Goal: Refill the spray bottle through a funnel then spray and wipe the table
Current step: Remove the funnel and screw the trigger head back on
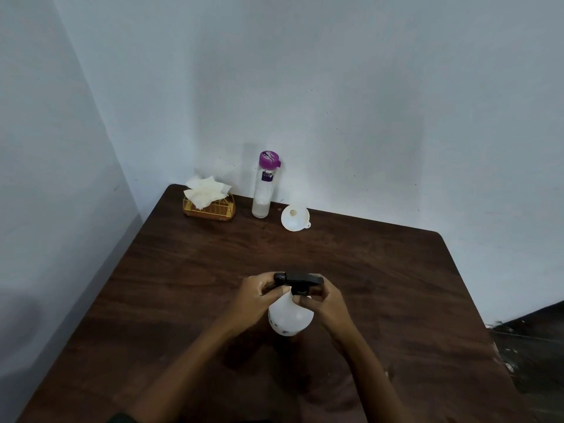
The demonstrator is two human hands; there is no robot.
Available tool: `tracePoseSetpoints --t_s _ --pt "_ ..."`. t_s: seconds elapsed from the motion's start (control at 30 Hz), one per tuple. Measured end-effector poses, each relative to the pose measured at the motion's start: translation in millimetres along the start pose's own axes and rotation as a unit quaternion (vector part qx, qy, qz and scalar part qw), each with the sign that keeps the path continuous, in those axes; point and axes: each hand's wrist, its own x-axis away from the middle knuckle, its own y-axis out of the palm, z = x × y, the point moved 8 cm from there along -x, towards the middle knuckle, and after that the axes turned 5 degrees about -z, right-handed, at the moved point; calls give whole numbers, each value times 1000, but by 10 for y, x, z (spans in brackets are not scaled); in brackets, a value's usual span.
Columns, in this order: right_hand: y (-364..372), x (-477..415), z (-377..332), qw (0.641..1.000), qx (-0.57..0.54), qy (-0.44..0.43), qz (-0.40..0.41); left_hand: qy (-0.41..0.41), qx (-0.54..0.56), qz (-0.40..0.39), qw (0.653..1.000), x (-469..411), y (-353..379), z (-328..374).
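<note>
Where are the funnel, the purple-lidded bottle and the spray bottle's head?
funnel (293,220), head view, on the inside of its white bowl.
purple-lidded bottle (262,193), head view, on its clear body.
spray head (302,278), head view, on its black top.

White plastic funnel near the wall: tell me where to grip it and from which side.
Probably best to pinch the white plastic funnel by its wide rim, coming from the front right. Its mouth tilts toward the camera, and the clear purple-capped bottle stands close on its left.
</note>
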Motion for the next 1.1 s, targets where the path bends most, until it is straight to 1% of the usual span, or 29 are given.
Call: tracePoseSetpoints --t_s 0.2,0.37,0.63,0.8,1.1 --pt "74 -20 -93 999 24 -20 -5 3 -1 -4 1000 -1 1 10" --pt "24 17 26 1000 1 3 -5 0 1 -5 1000 5 -1 8" --pt "-15 33 26 1000 -10 0 10 7 6 -3 1000 12 1 20" --pt "29 -15 -28 1000 11 -7 2 8 2 -3 1000 -3 -3 8" --pt "-16 14 54 1000 -17 8 -17 4 -3 -6 1000 -7 -4 -7"
